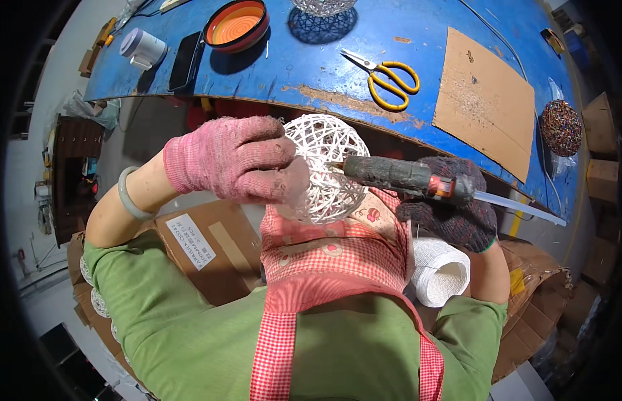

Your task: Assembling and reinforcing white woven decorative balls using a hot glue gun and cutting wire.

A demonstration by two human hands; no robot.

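A white openwork ball (332, 150) of woven strands sits in front of my apron, below the table's near edge. My left hand (234, 160), in a pink knitted glove, is closed on the ball's left side; the fingertips are partly hidden and blurred. In a dark speckled glove, my right hand (461, 217) grips a black glue gun (394, 174). The gun points left, and its nozzle reaches the ball's right side. Out of its back end runs a long translucent glue stick (521, 207).
On the blue table (304, 63) lie yellow-handled scissors (394, 83), a cardboard sheet (488, 103), an orange bowl (236, 30), a phone (185, 61) and a white cup (144, 48). A beaded ball (561, 127) is far right. Near my lap are a white cord roll (441, 274) and a carton (234, 230).
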